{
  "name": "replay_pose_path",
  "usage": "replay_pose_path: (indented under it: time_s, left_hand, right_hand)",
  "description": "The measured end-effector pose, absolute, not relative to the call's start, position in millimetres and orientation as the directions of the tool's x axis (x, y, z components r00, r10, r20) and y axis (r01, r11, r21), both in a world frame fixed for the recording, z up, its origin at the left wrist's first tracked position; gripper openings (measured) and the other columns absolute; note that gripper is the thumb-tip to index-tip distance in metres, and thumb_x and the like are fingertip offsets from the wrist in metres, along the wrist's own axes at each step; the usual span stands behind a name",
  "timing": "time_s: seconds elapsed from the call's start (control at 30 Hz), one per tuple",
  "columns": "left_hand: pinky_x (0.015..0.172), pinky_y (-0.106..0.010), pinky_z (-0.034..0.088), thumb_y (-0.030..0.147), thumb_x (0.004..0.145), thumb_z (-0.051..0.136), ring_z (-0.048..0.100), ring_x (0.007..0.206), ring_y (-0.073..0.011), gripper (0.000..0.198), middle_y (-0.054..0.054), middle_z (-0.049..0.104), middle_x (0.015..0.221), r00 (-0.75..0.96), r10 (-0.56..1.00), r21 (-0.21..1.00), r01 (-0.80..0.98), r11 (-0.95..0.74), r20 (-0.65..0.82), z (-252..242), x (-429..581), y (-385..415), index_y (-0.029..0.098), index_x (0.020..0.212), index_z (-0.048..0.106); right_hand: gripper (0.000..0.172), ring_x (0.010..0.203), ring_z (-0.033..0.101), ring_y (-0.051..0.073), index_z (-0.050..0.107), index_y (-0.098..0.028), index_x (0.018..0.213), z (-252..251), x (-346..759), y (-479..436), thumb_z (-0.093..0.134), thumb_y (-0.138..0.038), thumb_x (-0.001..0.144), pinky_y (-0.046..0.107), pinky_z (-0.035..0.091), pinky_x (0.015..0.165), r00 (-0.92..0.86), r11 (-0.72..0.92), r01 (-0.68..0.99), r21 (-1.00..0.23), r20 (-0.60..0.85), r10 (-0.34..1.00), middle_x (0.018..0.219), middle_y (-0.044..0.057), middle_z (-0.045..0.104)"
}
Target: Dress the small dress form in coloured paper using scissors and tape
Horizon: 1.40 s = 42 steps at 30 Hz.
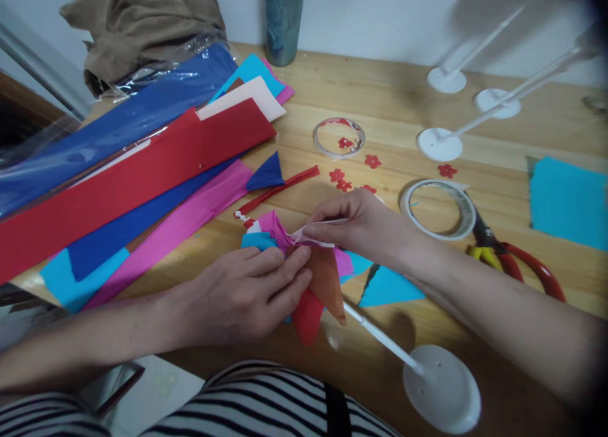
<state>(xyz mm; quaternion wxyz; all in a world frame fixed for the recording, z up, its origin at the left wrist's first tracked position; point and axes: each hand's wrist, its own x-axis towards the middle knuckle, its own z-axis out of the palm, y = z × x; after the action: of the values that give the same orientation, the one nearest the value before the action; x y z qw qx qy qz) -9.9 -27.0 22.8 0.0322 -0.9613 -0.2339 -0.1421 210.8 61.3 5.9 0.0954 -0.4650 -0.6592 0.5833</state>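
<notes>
Desk by a pale wall: two hands on a paper bundle

The desk (pixel 380 88) is light wood, set against a white wall (pixel 361 31); near its front edge, between the two hands, is the bundle (pixel 325 282) of pink, blue, brown and red pieces. The left hand (pixel 259 285) holds the bundle from the left, fingers curled over it; the right hand (pixel 356 225) pinches a pale strip (pixel 327 231) at the top – thumb below, fingers above. A white stand (pixel 441 389) lies tilted at the front, its stem running up under the brown piece; where the stem ends is hidden.

Blue scraps (pixel 392 288) lie beneath the right forearm; past it are a tape roll (pixel 468 212) and a red-handled tool (pixel 541 272), just beside each other; a blue sheet (pixel 570 202) lies farther right. Small red flowers (pixel 373 162) are scattered beyond the hands, one inside a clear ring (pixel 316 139); three more stand bases (pixel 439 144) are at back right. To the left, long paper strips (pixel 142 177) overlap – red, blue, pink; behind them are a brown cloth (pixel 156 31) and a cup (pixel 284 22).
</notes>
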Motion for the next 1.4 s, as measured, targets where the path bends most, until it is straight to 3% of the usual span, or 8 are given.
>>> replay_pose_path:
  time_s: [0.13, 0.23, 0.33, 0.47, 0.63, 0.77, 0.93, 1.4]
  left_hand:
    - [0.082, -0.033, 0.056, 0.007, 0.105, 0.036, 0.068, 0.095, -0.0204, 0.035, -0.015, 0.074, 0.128, 0.833, 0.458, 0.036, 0.471, -0.881, 0.309, 22.0, -10.1, -27.6, 0.007, 0.119, 0.068]
    - [0.085, -0.033, 0.055, 0.008, 0.103, 0.041, 0.067, 0.098, -0.0207, 0.032, -0.017, 0.073, 0.13, 0.851, 0.439, 0.028, 0.451, -0.892, 0.289, 20.8, -11.5, -27.5, 0.006, 0.12, 0.068]
    - [0.087, -0.032, 0.054, 0.008, 0.103, 0.043, 0.066, 0.102, -0.0196, 0.032, -0.014, 0.071, 0.133, 0.857, 0.432, -0.013, 0.453, -0.891, 0.281, 21.0, -12.7, -28.1, 0.008, 0.123, 0.067]
    - [0.081, -0.03, 0.054, 0.01, 0.103, 0.042, 0.065, 0.098, -0.0177, 0.034, -0.009, 0.073, 0.127, 0.86, 0.434, -0.059, 0.464, -0.884, 0.266, 24.4, -11.6, -29.8, 0.01, 0.125, 0.068]
    - [0.076, -0.031, 0.054, 0.015, 0.104, 0.045, 0.067, 0.096, -0.021, 0.032, -0.017, 0.074, 0.124, 0.874, 0.422, -0.063, 0.448, -0.892, 0.24, 27.3, -8.8, -30.6, 0.006, 0.124, 0.069]
    - [0.073, -0.033, 0.054, 0.01, 0.103, 0.037, 0.066, 0.088, -0.0212, 0.037, -0.019, 0.075, 0.121, 0.868, 0.424, -0.032, 0.446, -0.894, 0.257, 26.3, -7.9, -30.6, 0.003, 0.122, 0.068]
    - [0.072, -0.032, 0.055, 0.011, 0.104, 0.036, 0.066, 0.088, -0.0208, 0.038, -0.019, 0.076, 0.119, 0.863, 0.428, -0.023, 0.45, -0.893, 0.269, 26.0, -6.1, -30.5, 0.005, 0.12, 0.07]
    - [0.073, -0.033, 0.054, 0.009, 0.103, 0.036, 0.069, 0.092, -0.0217, 0.035, -0.019, 0.074, 0.123, 0.868, 0.44, -0.019, 0.456, -0.89, 0.23, 26.7, -6.8, -30.7, 0.003, 0.123, 0.065]
  right_hand:
    - [0.021, 0.073, 0.067, 0.018, 0.082, -0.018, 0.081, 7.2, 209.0, 62.7, 0.078, -0.038, 0.079, 0.028, 0.05, 0.064, -0.574, -0.088, 0.46, -0.884, -0.372, 0.729, 0.078, 0.004, 0.078]
    - [0.013, 0.083, 0.074, 0.021, 0.083, -0.023, 0.087, 8.2, 206.6, 64.3, 0.078, -0.031, 0.079, 0.028, 0.055, 0.07, -0.584, -0.046, 0.517, -0.855, -0.391, 0.711, 0.086, 0.002, 0.082]
    - [0.007, 0.08, 0.074, 0.02, 0.083, -0.026, 0.082, 12.5, 204.1, 66.5, 0.076, -0.025, 0.081, 0.028, 0.053, 0.067, -0.63, 0.141, 0.577, -0.805, -0.329, 0.704, 0.081, 0.0, 0.081]
    - [0.017, 0.079, 0.072, 0.02, 0.083, -0.027, 0.086, 21.0, 202.3, 70.1, 0.074, -0.014, 0.081, 0.029, 0.048, 0.065, -0.71, 0.393, 0.61, -0.688, -0.253, 0.657, 0.081, -0.001, 0.08]
    - [0.012, 0.077, 0.069, 0.019, 0.08, -0.025, 0.088, 23.6, 199.8, 74.0, 0.072, -0.016, 0.086, 0.03, 0.045, 0.066, -0.834, 0.604, 0.499, -0.621, -0.155, 0.529, 0.082, 0.002, 0.077]
    - [0.016, 0.075, 0.065, 0.02, 0.077, -0.023, 0.085, 22.8, 197.1, 74.0, 0.064, -0.016, 0.092, 0.031, 0.04, 0.065, -0.863, 0.682, 0.477, -0.554, -0.149, 0.482, 0.078, 0.004, 0.073]
    - [0.016, 0.072, 0.058, 0.018, 0.068, -0.021, 0.079, 21.1, 196.1, 71.0, 0.06, -0.011, 0.09, 0.03, 0.033, 0.062, -0.886, 0.717, 0.422, -0.555, -0.085, 0.456, 0.074, 0.003, 0.068]
    - [0.021, 0.06, 0.051, 0.014, 0.06, -0.022, 0.067, 14.5, 194.2, 63.3, 0.054, -0.009, 0.083, 0.031, 0.03, 0.059, -0.793, 0.513, 0.506, -0.694, -0.139, 0.594, 0.064, -0.001, 0.064]
